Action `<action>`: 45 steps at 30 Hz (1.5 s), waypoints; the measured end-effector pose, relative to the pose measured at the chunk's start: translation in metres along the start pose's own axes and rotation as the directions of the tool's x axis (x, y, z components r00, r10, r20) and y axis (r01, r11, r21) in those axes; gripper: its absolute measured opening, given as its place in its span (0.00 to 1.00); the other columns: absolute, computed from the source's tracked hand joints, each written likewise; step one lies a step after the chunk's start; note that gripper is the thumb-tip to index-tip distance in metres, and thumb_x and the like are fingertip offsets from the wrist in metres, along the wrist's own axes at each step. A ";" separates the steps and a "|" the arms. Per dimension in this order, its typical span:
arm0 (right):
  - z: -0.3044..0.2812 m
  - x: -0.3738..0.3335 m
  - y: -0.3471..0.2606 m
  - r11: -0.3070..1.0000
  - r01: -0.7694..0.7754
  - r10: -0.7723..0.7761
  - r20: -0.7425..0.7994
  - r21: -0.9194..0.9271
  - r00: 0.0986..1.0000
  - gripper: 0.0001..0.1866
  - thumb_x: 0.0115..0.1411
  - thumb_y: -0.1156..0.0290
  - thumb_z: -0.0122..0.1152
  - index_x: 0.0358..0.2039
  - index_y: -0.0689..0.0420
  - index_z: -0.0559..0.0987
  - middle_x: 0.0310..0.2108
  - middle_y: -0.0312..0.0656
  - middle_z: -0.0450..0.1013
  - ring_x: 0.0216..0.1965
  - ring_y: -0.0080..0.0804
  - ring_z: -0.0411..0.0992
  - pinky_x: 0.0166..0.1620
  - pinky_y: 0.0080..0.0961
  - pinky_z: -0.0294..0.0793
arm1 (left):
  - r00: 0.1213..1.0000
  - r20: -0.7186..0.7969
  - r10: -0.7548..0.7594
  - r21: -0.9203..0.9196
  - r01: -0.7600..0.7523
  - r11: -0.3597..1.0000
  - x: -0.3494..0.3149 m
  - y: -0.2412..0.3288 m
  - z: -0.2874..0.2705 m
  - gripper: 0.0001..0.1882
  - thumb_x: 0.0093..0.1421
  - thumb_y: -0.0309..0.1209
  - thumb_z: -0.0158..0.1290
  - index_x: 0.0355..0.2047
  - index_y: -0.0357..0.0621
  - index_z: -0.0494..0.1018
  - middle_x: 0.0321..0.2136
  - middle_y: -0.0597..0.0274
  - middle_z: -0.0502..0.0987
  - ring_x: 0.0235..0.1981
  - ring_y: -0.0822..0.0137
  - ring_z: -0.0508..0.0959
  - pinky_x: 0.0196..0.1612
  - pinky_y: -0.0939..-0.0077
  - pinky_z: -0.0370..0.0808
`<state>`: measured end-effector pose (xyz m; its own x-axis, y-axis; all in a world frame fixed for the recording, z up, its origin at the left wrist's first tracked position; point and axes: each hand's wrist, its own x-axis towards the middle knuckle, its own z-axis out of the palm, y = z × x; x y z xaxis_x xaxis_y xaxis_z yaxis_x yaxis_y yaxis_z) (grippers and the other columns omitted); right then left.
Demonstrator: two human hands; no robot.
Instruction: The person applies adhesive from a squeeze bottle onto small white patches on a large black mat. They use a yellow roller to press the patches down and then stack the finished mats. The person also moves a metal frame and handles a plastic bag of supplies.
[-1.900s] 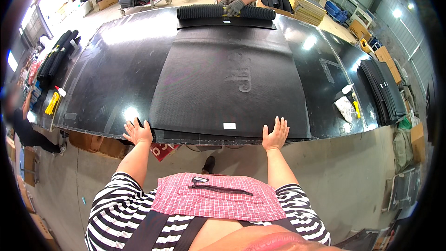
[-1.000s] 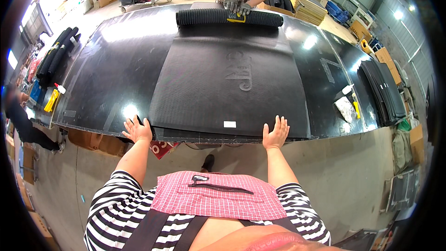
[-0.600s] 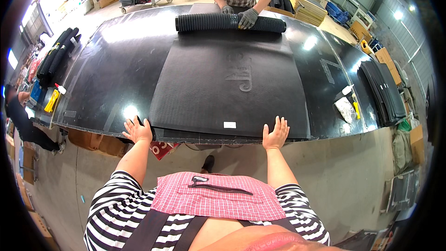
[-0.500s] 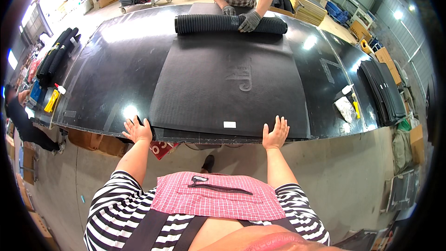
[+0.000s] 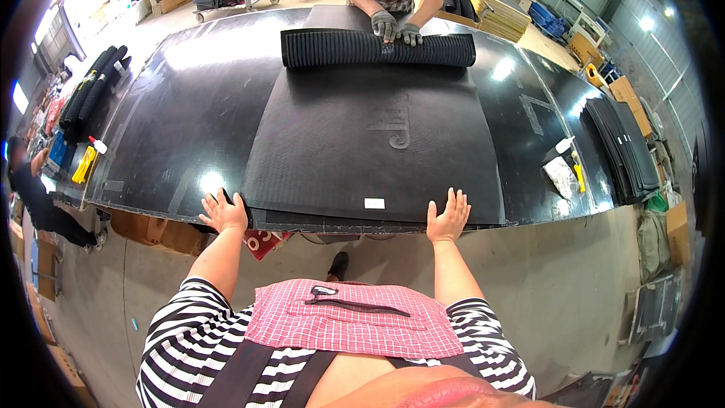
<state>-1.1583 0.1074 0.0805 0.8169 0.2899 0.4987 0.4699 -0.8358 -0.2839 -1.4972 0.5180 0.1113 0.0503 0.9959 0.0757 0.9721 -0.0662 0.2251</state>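
Observation:
A black mat (image 5: 362, 143) lies flat on the dark glossy table, with a raised emblem in its middle and a small white label (image 5: 374, 203) near its front edge. My left hand (image 5: 225, 213) rests with fingers spread at the mat's near left corner. Toward the near right corner, my right hand (image 5: 448, 216) lies flat on the front edge, fingers stretched. Across the far end sits a ribbed black roll (image 5: 340, 50). A co-worker's two grey-gloved hands (image 5: 396, 29) press on top of it. What lies under my palms is hidden.
Rolled black mats (image 5: 92, 91), a white-and-red bottle (image 5: 98, 144) and a yellow bundle (image 5: 84, 165) are at the table's left end. To the right are a clear plastic bag (image 5: 559, 177) and a stack of black mats (image 5: 621, 149). Another person (image 5: 45, 196) stands at far left.
The ribbed roll has come slightly nearer to me and looks looser and wider. The co-worker's gloved hands have shifted, now side by side on top of it. My hands stay in place.

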 end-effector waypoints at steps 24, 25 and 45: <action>0.000 0.000 0.001 1.000 0.017 -0.017 -0.010 -0.010 1.000 0.37 0.62 0.49 0.59 0.67 0.52 0.65 0.69 0.51 0.59 0.72 0.50 0.53 0.73 0.51 0.46 | 1.000 0.009 0.005 -0.025 -0.005 1.000 -0.001 0.001 -0.002 0.35 0.65 0.55 0.47 0.69 0.58 0.60 0.73 0.51 0.51 0.76 0.53 0.43 0.73 0.39 0.35; 0.001 0.000 0.001 1.000 0.019 -0.019 -0.014 -0.010 1.000 0.37 0.62 0.49 0.59 0.67 0.52 0.65 0.69 0.51 0.59 0.72 0.50 0.53 0.73 0.51 0.46 | 1.000 0.007 0.006 -0.026 -0.006 1.000 -0.001 0.001 -0.001 0.35 0.65 0.55 0.47 0.69 0.58 0.60 0.73 0.51 0.51 0.76 0.53 0.43 0.73 0.39 0.35; 0.002 0.000 0.002 1.000 0.011 -0.011 -0.015 -0.010 1.000 0.38 0.61 0.49 0.60 0.67 0.52 0.65 0.69 0.52 0.59 0.71 0.51 0.53 0.73 0.51 0.47 | 1.000 0.008 0.008 -0.037 -0.008 0.999 -0.001 0.001 -0.002 0.35 0.65 0.55 0.47 0.70 0.58 0.60 0.74 0.51 0.50 0.76 0.54 0.43 0.73 0.40 0.34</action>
<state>-1.1569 0.1064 0.0783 0.8067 0.2921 0.5136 0.4752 -0.8374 -0.2701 -1.4969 0.5165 0.1129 0.0598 0.9957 0.0701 0.9626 -0.0761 0.2601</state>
